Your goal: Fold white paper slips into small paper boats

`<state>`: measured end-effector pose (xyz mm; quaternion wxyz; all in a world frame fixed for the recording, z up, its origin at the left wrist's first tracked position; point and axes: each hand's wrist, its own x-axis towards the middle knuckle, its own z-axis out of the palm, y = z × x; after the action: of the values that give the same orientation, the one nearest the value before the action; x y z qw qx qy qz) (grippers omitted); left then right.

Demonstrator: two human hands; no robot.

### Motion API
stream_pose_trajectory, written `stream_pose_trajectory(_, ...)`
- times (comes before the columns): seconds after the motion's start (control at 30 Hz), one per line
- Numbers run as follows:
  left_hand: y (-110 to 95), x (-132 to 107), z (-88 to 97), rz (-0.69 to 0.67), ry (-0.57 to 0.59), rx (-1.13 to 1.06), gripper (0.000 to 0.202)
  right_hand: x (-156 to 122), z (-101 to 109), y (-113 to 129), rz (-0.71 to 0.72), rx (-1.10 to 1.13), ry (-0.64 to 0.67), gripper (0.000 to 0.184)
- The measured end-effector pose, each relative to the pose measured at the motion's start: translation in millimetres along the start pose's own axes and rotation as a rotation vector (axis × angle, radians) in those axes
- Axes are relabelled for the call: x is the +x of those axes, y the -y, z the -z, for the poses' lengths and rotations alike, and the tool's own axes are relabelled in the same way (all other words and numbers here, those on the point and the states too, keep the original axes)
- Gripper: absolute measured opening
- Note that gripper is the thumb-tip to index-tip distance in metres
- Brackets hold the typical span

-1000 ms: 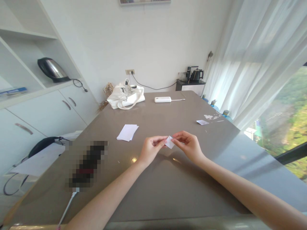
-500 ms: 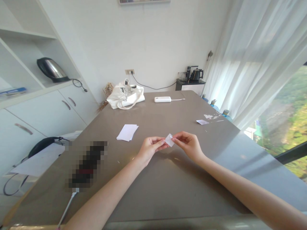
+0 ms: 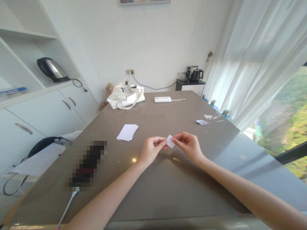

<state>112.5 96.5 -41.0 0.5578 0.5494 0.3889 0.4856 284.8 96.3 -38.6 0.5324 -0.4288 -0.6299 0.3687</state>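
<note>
On the shelf at the far left sits a steel kettle (image 3: 51, 69), well apart from the hands; on the bench (image 3: 155, 191) a small stack of white paper sheets (image 3: 127, 132) lies flat, near the left hand and a little beyond it, probably so that it is easy to reach. The left hand (image 3: 151, 149) is nearly closed, thumb and forefinger pinching the left edge of a small folded piece of white paper (image 3: 170, 141); this piece is lifted slightly above the middle of the bench, between both hands. The right hand (image 3: 188, 145) pinches the opposite edge in the same way, its other fingers curled; gripped from two sides, the piece seems to be kept steady. Farther right, a few paper scraps (image 3: 202, 122) lie near the bench edge.
</note>
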Motion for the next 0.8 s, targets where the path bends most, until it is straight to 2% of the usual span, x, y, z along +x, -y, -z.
stream_pose_trajectory(0.37, -3.4, -1.2, -1.1, 0.127, -0.015, -0.084, 0.030, -0.2, -0.8, 0.8, -0.091, 0.138, 0.034, 0.035)
stream_pose_trajectory(0.6, -3.9, -1.9, 3.9, 0.153, -0.003, -0.056, 0.026, 1.4, 1.5, 5.3, -0.108, 0.111, -0.043, 0.036)
stream_pose_trajectory(0.8, -3.8, -0.6, 3.5, 0.167, -0.011, -0.059, 0.025, 0.6, 0.9, 5.6, -0.110, 0.124, -0.036, 0.037)
